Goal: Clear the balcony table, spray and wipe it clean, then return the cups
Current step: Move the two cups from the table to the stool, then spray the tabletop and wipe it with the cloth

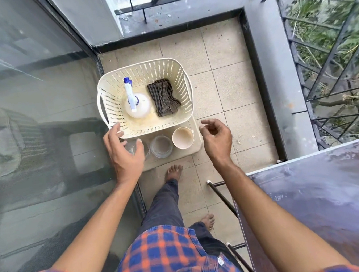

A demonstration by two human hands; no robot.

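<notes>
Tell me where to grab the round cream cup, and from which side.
Probably grip the round cream cup by its wall below the rim, from the right: it stands upright, with a clear glass close on its left and the perforated cream basket behind.

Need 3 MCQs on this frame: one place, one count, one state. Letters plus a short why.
1. Where is the checked cloth?
A) in the basket
B) on the table
C) on the floor

2. How many cups stand in front of the basket?
A) one
B) two
C) three

3. The right hand is:
A) gripping a cup
B) holding nothing
C) pressing the cloth

Key:
1A, it lies beside the spray bottle inside the basket.
2C, three rims show side by side.
3B, its fingers are loosely curled in the air.
</notes>
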